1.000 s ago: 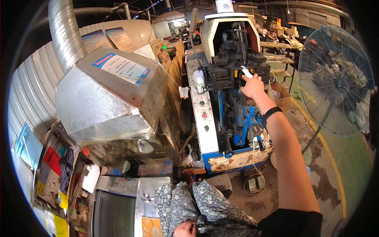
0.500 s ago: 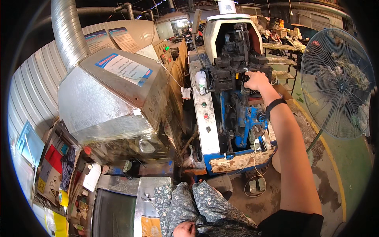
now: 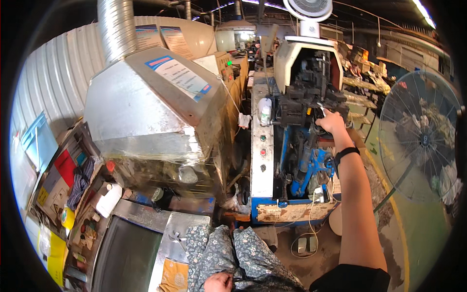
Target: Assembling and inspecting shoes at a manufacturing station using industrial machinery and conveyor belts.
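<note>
Right hand (image 3: 332,121) far forward, arm (image 3: 359,209) outstretched; left hand (image 3: 218,282) on lap (image 3: 221,255).

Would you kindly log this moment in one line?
Right hand: at machine, by white piece, grip unclear | Left hand: on floral fabric | Standing fan: right of machine

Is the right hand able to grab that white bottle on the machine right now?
Probably yes, but not straight across: black machine parts jut between the right hand and the white bottle, and the hand seems busy with a small white piece. The bottle's front looks uncovered, though.
</note>
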Tool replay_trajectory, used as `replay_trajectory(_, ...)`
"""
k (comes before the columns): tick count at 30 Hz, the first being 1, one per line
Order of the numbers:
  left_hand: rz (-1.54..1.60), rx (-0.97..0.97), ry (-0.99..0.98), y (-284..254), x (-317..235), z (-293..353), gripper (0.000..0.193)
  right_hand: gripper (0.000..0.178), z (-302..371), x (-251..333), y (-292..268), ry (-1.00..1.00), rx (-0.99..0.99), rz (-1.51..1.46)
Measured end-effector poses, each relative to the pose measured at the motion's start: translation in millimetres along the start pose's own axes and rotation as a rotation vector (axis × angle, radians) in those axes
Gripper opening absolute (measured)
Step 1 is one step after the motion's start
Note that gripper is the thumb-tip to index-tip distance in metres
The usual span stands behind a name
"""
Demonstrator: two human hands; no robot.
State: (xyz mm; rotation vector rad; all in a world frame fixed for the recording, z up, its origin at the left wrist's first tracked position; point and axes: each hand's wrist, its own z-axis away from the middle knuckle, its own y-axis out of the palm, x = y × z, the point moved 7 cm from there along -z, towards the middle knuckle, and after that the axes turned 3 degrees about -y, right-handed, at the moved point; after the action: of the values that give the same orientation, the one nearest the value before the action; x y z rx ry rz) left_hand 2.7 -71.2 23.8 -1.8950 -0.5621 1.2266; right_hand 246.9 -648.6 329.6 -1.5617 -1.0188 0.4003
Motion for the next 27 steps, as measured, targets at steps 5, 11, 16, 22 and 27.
replay_trajectory(5, 0.04, -0.045, -0.007, -2, 4, 5, 0.014, 0.082, 0, -1, 2, -0.027, 0.024, -0.003)
replay_trajectory(11, 0.066, -0.07, 0.014, -10, 8, 10, 0.016, 0.085, 1, -1, 7, -0.001, 0.076, 0.012)
replay_trajectory(16, 0.114, -0.062, 0.052, -11, 11, 4, 0.017, 0.082, 18, -5, 13, -0.001, -0.01, -0.008)
replay_trajectory(22, 0.106, 0.04, 0.027, -9, 11, 0, 0.009, 0.08, 41, -13, 25, -0.015, -0.037, 0.086)
replay_trajectory(27, 0.123, 0.019, 0.074, -4, 6, 4, 0.01, 0.084, 83, -46, 22, -0.009, -0.305, -0.265)
